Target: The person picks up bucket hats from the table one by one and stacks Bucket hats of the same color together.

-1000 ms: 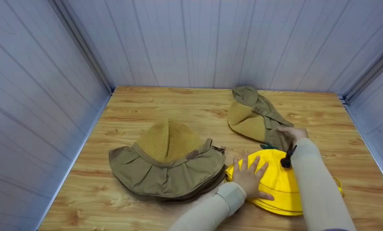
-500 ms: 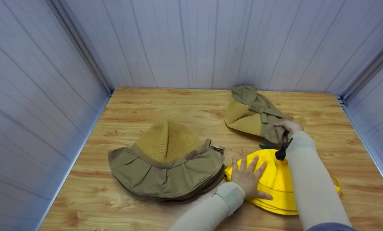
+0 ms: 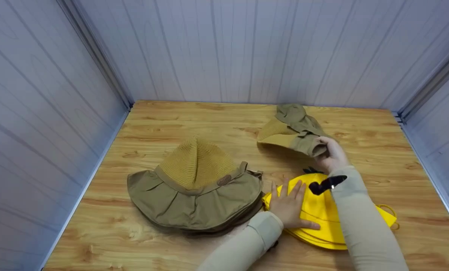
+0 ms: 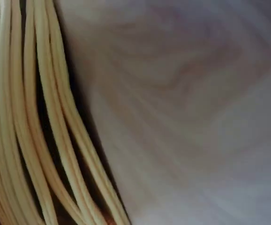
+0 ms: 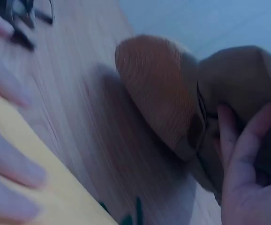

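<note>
A tan sun hat (image 3: 277, 134) with a woven crown and khaki brim is gripped at its brim by my right hand (image 3: 332, 156). Its shadow on the table shows the crown raised off the wood. In the right wrist view, the thumb and fingers pinch folds of the khaki brim (image 5: 238, 70). My left hand (image 3: 288, 207) rests flat, fingers spread, on a yellow hat (image 3: 322, 214) with layered brims; the right forearm covers part of it. Layered fabric edges (image 4: 51, 117) fill the left side of the left wrist view; which hat they belong to I cannot tell.
Left of the yellow hat lies another tan-and-khaki hat (image 3: 198, 210), with more brim layers beneath it. A wood-grain tabletop (image 3: 152, 124) carries everything, and pale panel walls (image 3: 235, 52) enclose its back and sides. A black strap (image 3: 326, 184) hangs at the right wrist.
My right hand has closed on the tan hat's brim and raised it, drawing the hat slightly left with its brim folding up. The left hand stays on the yellow hat.
</note>
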The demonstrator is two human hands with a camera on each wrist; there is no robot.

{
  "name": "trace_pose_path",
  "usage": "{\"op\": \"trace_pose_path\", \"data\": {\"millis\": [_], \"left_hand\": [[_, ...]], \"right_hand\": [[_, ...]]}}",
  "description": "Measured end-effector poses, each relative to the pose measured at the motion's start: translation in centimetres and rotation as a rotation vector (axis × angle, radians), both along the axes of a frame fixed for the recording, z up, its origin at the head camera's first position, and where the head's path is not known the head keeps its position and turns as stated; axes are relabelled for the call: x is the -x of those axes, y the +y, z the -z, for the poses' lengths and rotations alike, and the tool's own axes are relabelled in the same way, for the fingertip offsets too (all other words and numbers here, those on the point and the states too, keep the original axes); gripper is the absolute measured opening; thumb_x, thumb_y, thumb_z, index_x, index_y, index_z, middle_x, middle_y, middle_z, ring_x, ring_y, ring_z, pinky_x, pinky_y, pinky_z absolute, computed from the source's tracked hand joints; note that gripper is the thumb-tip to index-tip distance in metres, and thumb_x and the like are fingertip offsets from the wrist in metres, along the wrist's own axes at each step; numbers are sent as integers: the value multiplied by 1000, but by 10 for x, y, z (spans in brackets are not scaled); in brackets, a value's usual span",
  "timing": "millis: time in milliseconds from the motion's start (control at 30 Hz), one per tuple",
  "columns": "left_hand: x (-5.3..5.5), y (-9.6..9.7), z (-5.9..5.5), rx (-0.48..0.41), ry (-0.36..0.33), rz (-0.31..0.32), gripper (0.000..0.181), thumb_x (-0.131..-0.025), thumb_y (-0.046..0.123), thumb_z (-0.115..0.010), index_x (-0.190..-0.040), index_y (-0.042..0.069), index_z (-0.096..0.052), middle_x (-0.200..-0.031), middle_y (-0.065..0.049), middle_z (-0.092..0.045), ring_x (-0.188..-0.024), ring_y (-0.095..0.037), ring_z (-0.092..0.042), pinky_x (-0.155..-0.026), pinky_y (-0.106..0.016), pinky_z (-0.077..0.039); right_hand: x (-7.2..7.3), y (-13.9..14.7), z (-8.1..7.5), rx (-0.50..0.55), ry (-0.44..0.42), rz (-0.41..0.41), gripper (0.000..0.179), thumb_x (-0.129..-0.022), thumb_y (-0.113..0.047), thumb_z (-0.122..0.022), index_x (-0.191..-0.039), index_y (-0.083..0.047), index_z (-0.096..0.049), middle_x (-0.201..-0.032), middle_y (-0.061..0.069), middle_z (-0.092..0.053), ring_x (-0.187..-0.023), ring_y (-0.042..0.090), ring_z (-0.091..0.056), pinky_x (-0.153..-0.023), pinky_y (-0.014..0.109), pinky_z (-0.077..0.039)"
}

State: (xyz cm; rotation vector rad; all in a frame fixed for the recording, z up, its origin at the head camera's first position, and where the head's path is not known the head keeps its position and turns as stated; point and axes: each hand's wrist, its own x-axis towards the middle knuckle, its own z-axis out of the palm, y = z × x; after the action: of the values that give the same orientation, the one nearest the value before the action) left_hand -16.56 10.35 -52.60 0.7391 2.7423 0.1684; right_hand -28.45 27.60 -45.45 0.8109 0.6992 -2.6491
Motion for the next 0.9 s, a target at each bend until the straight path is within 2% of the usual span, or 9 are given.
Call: {"op": "trace_pose_path", "data": {"millis": [67,133,200,267,367,467,600,800,900], "left_hand": [[4,-4,-3,-142,-63,-45,114,-75,89,-49,-161,23,-12,-165,12,-18,-155,-22,-6,-122,-58,-8],[10,-11,-7,-331,-169,-120,103,-83,76,-56,-160,19,-18,-164,7,-24,-155,-21,-11,-124,-55,-4],[15,-17,-13,-583,-317,-228,91,-90,60,-62,-159,15,-22,-162,1,-31,-153,-22,-20,-125,-50,-10],[21,-24,-18,-853,-465,-332,85,-93,43,-66,-159,13,-22,-162,-5,-31,-150,-24,-27,-124,-46,-18],[26,-33,-26,-1167,-607,-417,88,-92,33,-69,-159,12,-17,-163,-10,-27,-149,-28,-29,-121,-46,-27],[28,-36,-31,-1315,-629,-423,93,-89,37,-73,-160,15,-16,-164,-8,-22,-150,-26,-25,-122,-47,-24],[29,-32,-36,-1462,-618,-449,96,-86,40,-77,-159,20,-19,-163,-6,-27,-148,-24,-29,-122,-46,-24],[38,-27,-45,-1735,-623,-567,87,-88,25,-76,-158,18,-23,-153,-11,-44,-136,-22,-47,-117,-38,-34],[42,-28,-48,-1889,-643,-617,74,-91,16,-71,-154,15,-34,-139,-12,-57,-119,-20,-59,-109,-35,-42]], "right_hand": [[-8,-6,2,81,3,39,7,-98,1,-50,-96,-2,-56,-87,8,-60,-66,20,-62,-60,31,-55],[-14,-12,4,117,29,56,6,-98,0,-48,-99,-3,-53,-89,8,-57,-66,21,-61,-60,31,-54],[-21,-19,5,140,55,66,10,-99,-1,-46,-95,-1,-55,-82,8,-58,-63,21,-59,-58,31,-53],[-29,-26,5,158,79,75,18,-100,-2,-44,-87,2,-56,-73,8,-59,-59,21,-59,-56,30,-52],[-40,-37,5,152,111,80,26,-101,-2,-41,-80,3,-55,-72,9,-60,-62,21,-60,-59,29,-53],[-53,-49,4,119,117,53,20,-103,-4,-40,-90,1,-54,-87,10,-61,-77,21,-62,-71,30,-55],[-66,-65,4,62,112,35,16,-104,-9,-42,-101,-1,-55,-96,10,-64,-87,21,-63,-79,30,-54],[-74,-84,14,78,161,167,29,-100,1,-49,-83,4,-71,-82,9,-68,-72,17,-64,-68,23,-55],[-77,-94,19,6,186,172,34,-100,1,-50,-76,1,-75,-75,6,-68,-66,15,-61,-65,21,-50]]}}
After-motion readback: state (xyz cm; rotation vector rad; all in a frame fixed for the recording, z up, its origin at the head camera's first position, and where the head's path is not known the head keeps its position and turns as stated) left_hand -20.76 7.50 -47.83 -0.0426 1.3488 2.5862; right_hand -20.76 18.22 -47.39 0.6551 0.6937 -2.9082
